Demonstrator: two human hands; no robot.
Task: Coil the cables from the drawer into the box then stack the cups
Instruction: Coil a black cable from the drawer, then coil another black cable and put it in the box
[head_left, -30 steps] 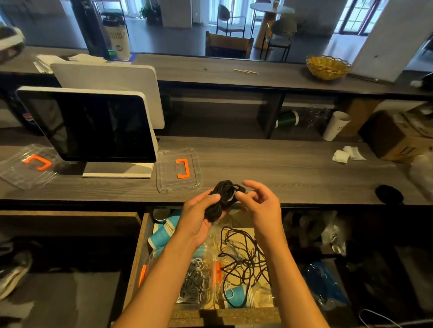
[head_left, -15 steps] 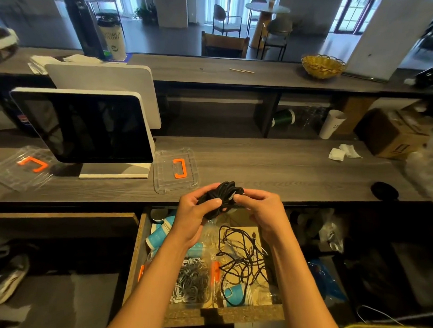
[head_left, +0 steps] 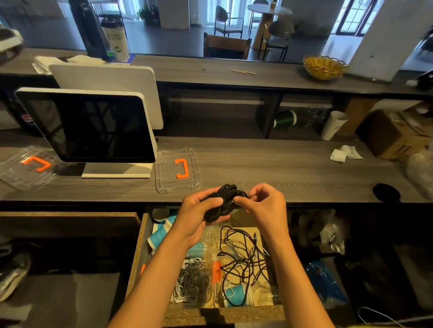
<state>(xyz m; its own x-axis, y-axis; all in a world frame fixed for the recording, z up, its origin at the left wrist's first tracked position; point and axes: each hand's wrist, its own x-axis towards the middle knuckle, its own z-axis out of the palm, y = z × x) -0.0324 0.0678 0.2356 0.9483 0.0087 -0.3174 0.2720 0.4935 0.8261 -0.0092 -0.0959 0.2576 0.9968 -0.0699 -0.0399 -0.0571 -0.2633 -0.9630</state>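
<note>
A black coiled cable bundle (head_left: 225,199) hangs above the open drawer (head_left: 136,254), at the counter's front edge. My left hand (head_left: 199,212) grips its lower left side, thumb across the coil. My right hand (head_left: 263,204) pinches the bundle's right end with curled fingers. In the drawer lie a loose tangle of black cable (head_left: 244,260), a clear box (head_left: 194,281) holding grey and white coiled cables, and blue paper cups (head_left: 160,235), one more blue cup (head_left: 235,293) near the front.
A screen on a stand (head_left: 89,127) sits on the counter (head_left: 271,170) at left. Two clear lids with orange handles (head_left: 177,169) (head_left: 26,165) lie beside it. Crumpled tissue (head_left: 343,153), a cardboard box (head_left: 398,138) and a white cup (head_left: 332,125) stand at right.
My right hand closed in from spread fingers and now pinches the bundle's right end. My left thumb shifted across the coil. The bundle stays in about the same place.
</note>
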